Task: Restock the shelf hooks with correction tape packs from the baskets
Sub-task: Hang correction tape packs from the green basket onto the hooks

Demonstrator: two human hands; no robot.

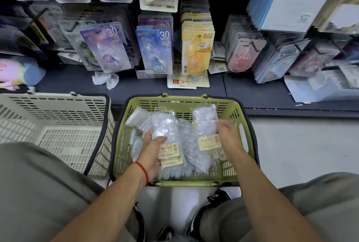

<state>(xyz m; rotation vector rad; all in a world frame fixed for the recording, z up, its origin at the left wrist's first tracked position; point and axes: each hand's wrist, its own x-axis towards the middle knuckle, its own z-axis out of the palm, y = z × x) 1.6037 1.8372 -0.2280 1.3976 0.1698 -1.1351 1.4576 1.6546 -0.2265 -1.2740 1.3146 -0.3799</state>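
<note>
Clear plastic packs point(165, 131) with beige labels fill green basket point(242, 125)

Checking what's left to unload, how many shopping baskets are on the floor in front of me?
2. The green basket sits in the middle, holding clear packs; the white basket is to its left, partly cut off by the frame edge.

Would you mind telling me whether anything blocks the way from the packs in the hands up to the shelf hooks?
Nothing visible does. The left hand and right hand each hold a clear pack over the green basket; open space lies up to the hooks.
</note>
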